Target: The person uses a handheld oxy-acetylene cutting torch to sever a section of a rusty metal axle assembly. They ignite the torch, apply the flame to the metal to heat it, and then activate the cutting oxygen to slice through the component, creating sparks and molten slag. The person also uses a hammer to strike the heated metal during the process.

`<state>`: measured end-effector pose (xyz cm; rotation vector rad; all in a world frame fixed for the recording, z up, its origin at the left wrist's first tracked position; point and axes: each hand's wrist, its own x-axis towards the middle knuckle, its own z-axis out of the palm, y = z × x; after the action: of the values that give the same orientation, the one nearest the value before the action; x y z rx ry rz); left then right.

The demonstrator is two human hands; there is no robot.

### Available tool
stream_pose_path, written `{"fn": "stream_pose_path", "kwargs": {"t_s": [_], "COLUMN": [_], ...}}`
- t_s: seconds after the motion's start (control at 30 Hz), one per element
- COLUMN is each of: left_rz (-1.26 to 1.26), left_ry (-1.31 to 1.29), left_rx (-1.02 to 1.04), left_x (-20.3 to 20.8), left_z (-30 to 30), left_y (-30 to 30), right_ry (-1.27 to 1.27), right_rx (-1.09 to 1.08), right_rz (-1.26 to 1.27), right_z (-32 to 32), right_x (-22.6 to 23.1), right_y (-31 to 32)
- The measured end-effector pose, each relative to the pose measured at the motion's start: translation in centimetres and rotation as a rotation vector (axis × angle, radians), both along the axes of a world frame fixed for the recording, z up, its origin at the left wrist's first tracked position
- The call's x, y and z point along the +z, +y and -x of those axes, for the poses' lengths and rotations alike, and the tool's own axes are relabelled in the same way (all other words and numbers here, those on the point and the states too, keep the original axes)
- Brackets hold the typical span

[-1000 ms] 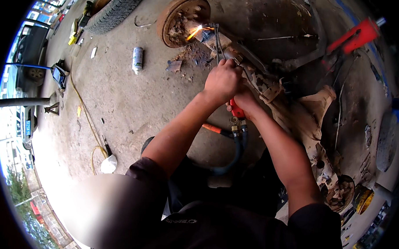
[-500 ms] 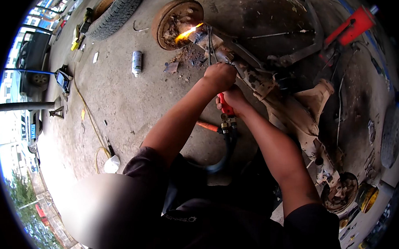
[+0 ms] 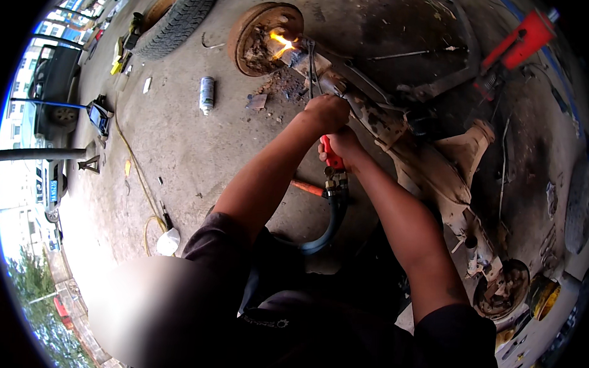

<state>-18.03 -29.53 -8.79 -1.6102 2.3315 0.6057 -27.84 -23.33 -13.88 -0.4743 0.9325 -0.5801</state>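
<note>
While a yellow-orange flame (image 3: 284,45) burns at the upper middle of the frame, beside a rusty round drum (image 3: 264,21), the torch (image 3: 333,161) reaches down to the centre: thin dark tubes (image 3: 311,71) on top, a bright red grip, brass-coloured fittings (image 3: 334,185), then a bluish hose (image 3: 322,240) curving lower left. The left hand (image 3: 327,114) is clenched around the tubes, its fingertips hidden; just below, the right hand (image 3: 346,145) wraps the red grip, some fingertips showing at its left edge. A dirty tan axle (image 3: 431,169) slants toward the lower right.
</note>
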Motion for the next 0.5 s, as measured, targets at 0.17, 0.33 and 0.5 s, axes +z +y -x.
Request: {"fn": "stream_pose_path", "kwargs": {"t_s": [0.17,0.33,0.5], "left_rz": [0.030,0.028,0.048], "left_ry": [0.001,-0.023,-0.025], "left_rx": [-0.032,0.005,0.021], "left_x": [0.0,0.0,-0.4], "left_z": [-0.1,0.3,0.4], "left_y": [-0.1,-0.2,-0.4], "right_ry": [0.013,0.011,0.010], "right_rx": [0.025,-0.014,0.058], "right_rz": [0.014,-0.017,-0.045], "right_z": [0.0,0.1,0.6], "right_x": [-0.2,0.4,1.1], "right_y": [-0.1,0.0,-0.3]}}
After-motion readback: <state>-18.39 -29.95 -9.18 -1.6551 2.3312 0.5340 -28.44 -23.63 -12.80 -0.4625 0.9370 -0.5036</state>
